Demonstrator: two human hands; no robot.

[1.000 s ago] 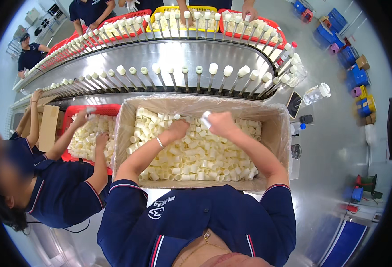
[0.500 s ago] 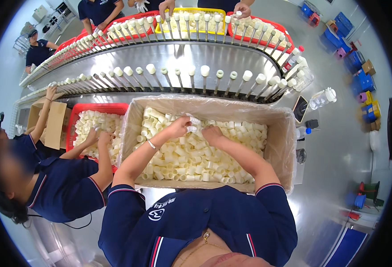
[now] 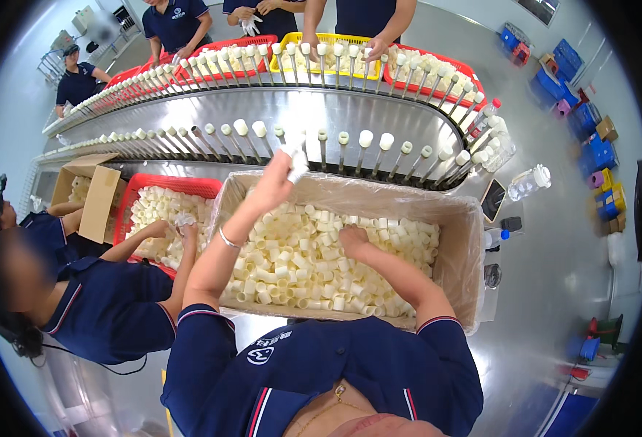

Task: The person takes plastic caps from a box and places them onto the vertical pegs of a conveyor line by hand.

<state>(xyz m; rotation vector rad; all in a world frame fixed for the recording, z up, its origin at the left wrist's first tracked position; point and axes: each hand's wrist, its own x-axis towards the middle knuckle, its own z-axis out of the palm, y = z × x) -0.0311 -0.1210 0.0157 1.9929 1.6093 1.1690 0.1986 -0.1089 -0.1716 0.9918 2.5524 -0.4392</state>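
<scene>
My left hand (image 3: 276,182) is raised over the far edge of the box, its fingers closed at the top of one upright metal peg in the near row. White covers wrap some of its fingertips, and a pale cap seems to be between them, partly lost in glare. Down in the carton (image 3: 458,240), my right hand (image 3: 352,239) has its fingers curled among short cream-white plastic caps (image 3: 299,266); what its fingertips hold is hidden. Many pegs (image 3: 361,149) near my left hand carry pale caps on top.
A plastic-lined rim (image 3: 401,191) surrounds the carton. At left, a co-worker's hands (image 3: 182,229) work over a red basket (image 3: 215,188). Across the curved metal conveyor (image 3: 212,105), others work at red and yellow baskets (image 3: 328,36). A clear bottle (image 3: 529,182) and a phone (image 3: 492,198) lie right.
My left hand has moved from over the caps in the carton up to the peg row. The right hand has dropped slightly, staying among the caps. The pegs have shifted along the conveyor.
</scene>
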